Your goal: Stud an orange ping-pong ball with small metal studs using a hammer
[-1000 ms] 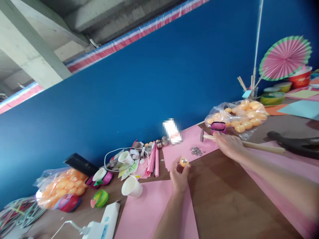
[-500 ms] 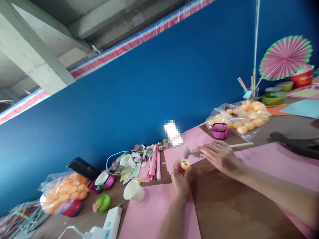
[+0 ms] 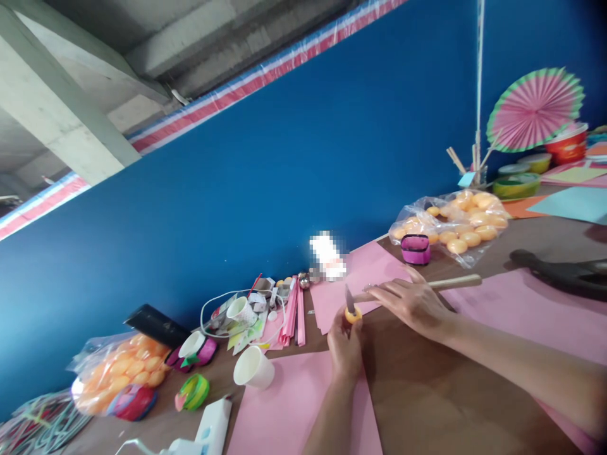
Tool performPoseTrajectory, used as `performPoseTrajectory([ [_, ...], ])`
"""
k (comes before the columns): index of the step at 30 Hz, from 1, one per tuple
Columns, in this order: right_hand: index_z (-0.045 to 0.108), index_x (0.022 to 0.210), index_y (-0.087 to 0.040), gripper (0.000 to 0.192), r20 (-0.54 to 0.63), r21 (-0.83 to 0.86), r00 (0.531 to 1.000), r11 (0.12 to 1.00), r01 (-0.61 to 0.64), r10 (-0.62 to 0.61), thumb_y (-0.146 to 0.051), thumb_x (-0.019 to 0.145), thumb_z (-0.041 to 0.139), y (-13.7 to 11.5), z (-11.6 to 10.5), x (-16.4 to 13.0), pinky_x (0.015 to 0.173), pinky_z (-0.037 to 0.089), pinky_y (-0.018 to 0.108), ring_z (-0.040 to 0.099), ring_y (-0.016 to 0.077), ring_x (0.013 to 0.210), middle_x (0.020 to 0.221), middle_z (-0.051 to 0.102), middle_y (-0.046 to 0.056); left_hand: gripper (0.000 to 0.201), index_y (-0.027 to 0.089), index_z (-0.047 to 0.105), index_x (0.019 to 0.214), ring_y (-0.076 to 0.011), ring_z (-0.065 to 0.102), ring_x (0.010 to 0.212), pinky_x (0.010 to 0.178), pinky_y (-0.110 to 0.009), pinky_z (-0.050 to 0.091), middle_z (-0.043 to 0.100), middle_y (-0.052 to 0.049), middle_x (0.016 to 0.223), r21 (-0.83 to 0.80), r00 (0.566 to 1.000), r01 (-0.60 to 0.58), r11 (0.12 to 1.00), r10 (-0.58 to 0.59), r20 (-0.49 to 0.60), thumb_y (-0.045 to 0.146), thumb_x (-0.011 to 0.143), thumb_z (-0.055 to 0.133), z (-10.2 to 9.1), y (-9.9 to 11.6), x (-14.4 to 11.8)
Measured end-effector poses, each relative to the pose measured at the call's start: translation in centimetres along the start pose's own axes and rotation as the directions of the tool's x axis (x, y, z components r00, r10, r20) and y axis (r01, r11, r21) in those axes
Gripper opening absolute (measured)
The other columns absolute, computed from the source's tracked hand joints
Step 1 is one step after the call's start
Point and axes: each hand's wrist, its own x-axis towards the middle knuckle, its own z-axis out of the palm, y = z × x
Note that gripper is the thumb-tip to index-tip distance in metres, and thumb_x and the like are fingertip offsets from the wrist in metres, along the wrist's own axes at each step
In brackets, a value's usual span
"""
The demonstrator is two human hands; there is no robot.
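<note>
My left hand (image 3: 344,349) is closed round an orange ping-pong ball (image 3: 353,318), holding it above the brown tabletop with its upper side facing up. My right hand (image 3: 413,308) grips a small hammer by its wooden handle (image 3: 455,282), whose free end sticks out to the right. The dark hammer head (image 3: 349,298) is at the top of the ball and appears to touch it, covering that part. Behind my hands lies a sheet of pink paper (image 3: 332,303); another pink sheet (image 3: 279,411) lies under my left forearm.
Bags of orange balls stand at the right (image 3: 469,239) and left (image 3: 128,366). A white paper cup (image 3: 253,368) and a power strip (image 3: 213,423) are on the left. A magenta band (image 3: 415,249) and black-handled tool (image 3: 550,268) lie right. A blue wall (image 3: 284,189) rises behind.
The hammer head has come down from beside the ball onto its top, and my right hand has tilted the handle with it. My left hand stays about where it was.
</note>
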Motion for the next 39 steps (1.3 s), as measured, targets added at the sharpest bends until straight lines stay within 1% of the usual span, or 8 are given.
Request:
performPoseTrajectory([
  [4, 0.055, 0.113, -0.025, 0.027, -0.046, -0.042, 0.999, 0.999, -0.031, 0.029, -0.020, 0.088, 0.047, -0.2, -0.2, 0.1, 0.091, 0.026, 0.035, 0.059, 0.0127, 0.077, 0.087, 0.066, 0.001, 0.039, 0.016, 0.056, 0.113, -0.0191, 0.059, 0.092, 0.082, -0.028, 0.043, 0.066, -0.006, 0.098, 0.029, 1.000, -0.019, 0.999, 0.019, 0.015, 0.025, 0.075, 0.056, 0.0, 0.3, -0.1],
  [8, 0.056, 0.111, -0.025, 0.027, -0.026, -0.055, 0.999, 0.998, -0.020, 0.019, -0.017, 0.087, 0.047, -0.2, -0.2, 0.2, 0.090, 0.025, 0.036, 0.058, 0.0120, 0.072, 0.082, 0.067, 0.000, 0.036, 0.016, 0.057, 0.111, -0.0188, 0.060, 0.087, 0.079, -0.028, 0.043, 0.067, -0.006, 0.094, 0.090, 0.999, -0.035, 0.995, 0.033, 0.024, 0.027, 0.077, 0.054, -0.1, 0.4, -0.1],
  [13, 0.055, 0.112, -0.021, 0.026, -0.103, -0.048, 0.992, 0.996, -0.075, 0.069, -0.021, 0.087, 0.049, -0.1, 0.0, 0.2, 0.088, 0.026, 0.035, 0.058, 0.0137, 0.076, 0.088, 0.067, 0.003, 0.036, 0.016, 0.056, 0.112, -0.0195, 0.057, 0.097, 0.086, -0.028, 0.040, 0.064, -0.007, 0.102, 0.088, 0.999, -0.046, 0.995, 0.045, 0.007, 0.027, 0.078, 0.052, 0.0, 0.2, -0.1],
  [17, 0.056, 0.110, -0.025, 0.025, -0.038, -0.061, 0.999, 0.998, -0.019, 0.016, -0.018, 0.088, 0.046, -0.2, -0.2, 0.3, 0.088, 0.025, 0.034, 0.058, 0.0123, 0.073, 0.081, 0.067, 0.000, 0.035, 0.016, 0.055, 0.112, -0.0182, 0.059, 0.088, 0.080, -0.028, 0.042, 0.065, -0.006, 0.095, 0.130, 0.998, -0.064, 0.990, 0.060, 0.034, 0.027, 0.080, 0.049, -0.1, 0.6, -0.3],
  [22, 0.055, 0.113, -0.024, 0.028, -0.072, -0.065, 0.997, 0.998, -0.020, 0.015, -0.017, 0.087, 0.047, -0.4, -0.5, 0.3, 0.089, 0.025, 0.034, 0.057, 0.0127, 0.074, 0.083, 0.066, 0.002, 0.026, 0.016, 0.059, 0.100, -0.0168, 0.058, 0.080, 0.075, -0.026, 0.043, 0.065, -0.004, 0.087, 0.137, 0.996, -0.060, 0.989, 0.051, 0.070, 0.029, 0.080, 0.049, 0.0, 1.2, -0.5],
  [25, 0.055, 0.113, -0.025, 0.030, -0.039, -0.061, 0.999, 0.998, 0.011, -0.014, -0.014, 0.087, 0.045, -0.4, -0.6, 0.4, 0.089, 0.024, 0.035, 0.057, 0.0119, 0.072, 0.080, 0.066, 0.000, 0.027, 0.016, 0.059, 0.101, -0.0176, 0.059, 0.083, 0.077, -0.027, 0.043, 0.065, -0.005, 0.090, 0.122, 0.998, -0.043, 0.992, 0.037, 0.048, 0.029, 0.078, 0.052, 0.1, 1.1, -0.5],
  [33, 0.055, 0.113, -0.024, 0.027, -0.015, -0.082, 1.000, 0.996, -0.017, 0.015, -0.018, 0.088, 0.046, -0.2, -0.3, 0.2, 0.088, 0.024, 0.035, 0.056, 0.0127, 0.072, 0.080, 0.065, 0.001, 0.036, 0.016, 0.056, 0.111, -0.0197, 0.058, 0.094, 0.083, -0.028, 0.043, 0.065, -0.007, 0.101, 0.126, 0.999, -0.025, 0.992, 0.022, 0.025, 0.030, 0.077, 0.054, -0.1, 0.2, -0.2],
  [39, 0.054, 0.114, -0.023, 0.027, -0.034, -0.066, 0.998, 0.996, -0.057, 0.055, -0.019, 0.088, 0.046, -0.3, -0.2, 0.2, 0.087, 0.025, 0.034, 0.057, 0.0136, 0.075, 0.084, 0.066, 0.002, 0.037, 0.017, 0.055, 0.114, -0.0207, 0.057, 0.098, 0.087, -0.030, 0.041, 0.064, -0.008, 0.104, 0.130, 0.997, -0.072, 0.989, 0.069, 0.027, 0.031, 0.079, 0.051, -0.1, -0.2, -0.1],
])
